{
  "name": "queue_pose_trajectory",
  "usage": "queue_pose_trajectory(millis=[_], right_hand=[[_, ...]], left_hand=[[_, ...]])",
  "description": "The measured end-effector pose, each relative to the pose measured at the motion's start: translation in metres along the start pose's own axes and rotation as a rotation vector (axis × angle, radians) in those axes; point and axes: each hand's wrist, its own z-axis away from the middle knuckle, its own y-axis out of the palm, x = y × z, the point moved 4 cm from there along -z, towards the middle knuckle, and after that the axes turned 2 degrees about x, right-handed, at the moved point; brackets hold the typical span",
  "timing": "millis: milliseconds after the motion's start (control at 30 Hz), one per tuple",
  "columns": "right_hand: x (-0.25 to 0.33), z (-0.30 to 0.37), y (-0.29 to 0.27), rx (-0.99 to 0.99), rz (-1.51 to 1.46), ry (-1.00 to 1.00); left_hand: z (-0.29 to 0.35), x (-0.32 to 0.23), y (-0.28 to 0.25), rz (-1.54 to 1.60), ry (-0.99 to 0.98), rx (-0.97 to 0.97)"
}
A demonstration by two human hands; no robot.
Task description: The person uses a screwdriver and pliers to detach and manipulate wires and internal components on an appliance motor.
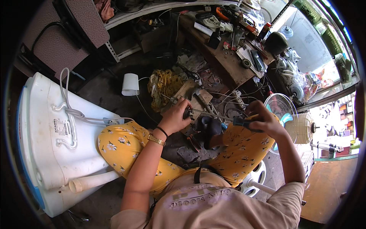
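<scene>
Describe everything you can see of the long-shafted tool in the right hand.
The long-shafted tool has a dark, bluish handle, perhaps plastic, and a thin, straight, metallic-looking shaft. It slopes slightly down to the right in the picture. The right hand holds its handle; the shaft points toward a small dark part in the left hand. Whether they touch is unclear.

The left forearm [143,173] slants up and inward from the lower edge to the left hand [175,117], which reaches ahead between the spread thighs [244,156], its fingers curled in and its thumb pressed toward them. The right forearm [288,152] (set well out to the side) leans inward from its bent elbow, bringing the right hand [265,122] over the right leg with its knuckles raised and its fingers bent. The two hands are apart, their fingers turned toward each other.
</scene>
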Motion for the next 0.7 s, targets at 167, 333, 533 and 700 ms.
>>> queue_pose_trajectory(millis=[167,333,533,700], right_hand=[[-0.005,0.014,-0.003,-0.220,-0.376,-0.325],[-0.004,0.031,-0.004,-0.374,0.051,0.039],[-0.013,0.031,-0.004,-0.361,-0.012,-0.067],[-0.006,0.029,0.008,-0.424,-0.243,-0.174]], left_hand=[[-0.001,0.008,0.004,0.103,-0.002,-0.061],[0.000,0.008,0.005,0.184,-0.022,-0.040],[0.000,0.005,0.003,0.128,0.121,-0.144],[0.000,0.002,0.001,0.166,0.080,-0.119]])
